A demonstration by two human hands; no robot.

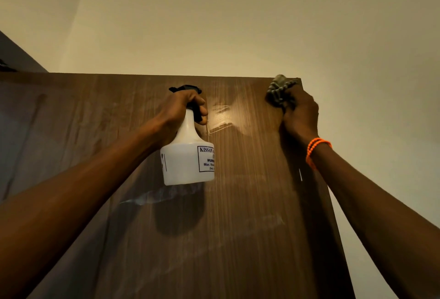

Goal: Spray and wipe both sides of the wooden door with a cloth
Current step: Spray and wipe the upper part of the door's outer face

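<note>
a plain cream wall (238,25) is seen filling the upper part of the view, lit more warmly toward the middle and shaded toward the top left corner. a darker grey surface (16,56) is cut off at the left edge, with a small black shape (6,65) set against it, too little of it shown to be told. an orange beaded bracelet (315,150) is worn in a double loop round a wrist at the right.

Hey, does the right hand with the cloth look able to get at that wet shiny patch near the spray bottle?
Probably yes. The right hand presses a crumpled grey cloth at the brown wooden door's top corner, and bare door lies between it and the wet streaks; the white plastic spray bottle sits left of them.
</note>
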